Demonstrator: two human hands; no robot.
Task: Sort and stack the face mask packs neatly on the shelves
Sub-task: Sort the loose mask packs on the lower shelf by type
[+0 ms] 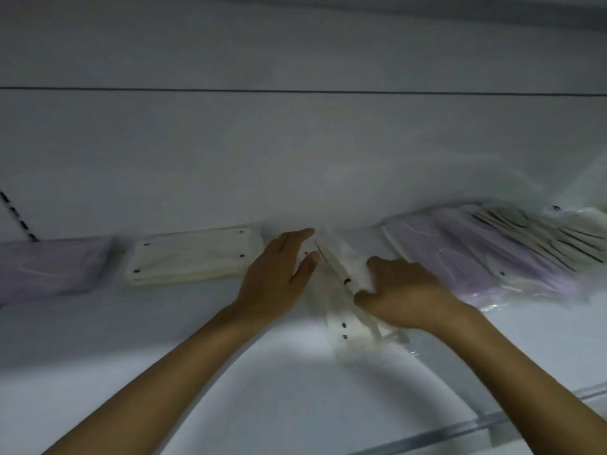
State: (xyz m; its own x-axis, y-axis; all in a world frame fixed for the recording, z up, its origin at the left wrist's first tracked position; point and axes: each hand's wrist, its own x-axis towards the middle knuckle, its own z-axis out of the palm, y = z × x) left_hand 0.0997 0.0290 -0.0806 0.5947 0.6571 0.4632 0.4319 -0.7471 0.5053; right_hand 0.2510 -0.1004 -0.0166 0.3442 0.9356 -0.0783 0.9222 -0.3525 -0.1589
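White shelf (295,405) under dim light, back panel behind. White mask pack (341,290) between both hands: left hand (276,270) flat-fingered against its side, right hand (400,290) curled over its edge. Best squared gently, then slid beside stacked white pack (190,257); purple packs (460,257) loose at right.

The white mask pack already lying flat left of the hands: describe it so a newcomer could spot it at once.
Start at the white shelf and follow its back edge. Left of the left hand lies a flat white mask pack with dark dots at its corners. Its neighbour further left, the purple pack, differs by colour; the blurred white packs between both hands stand tilted.
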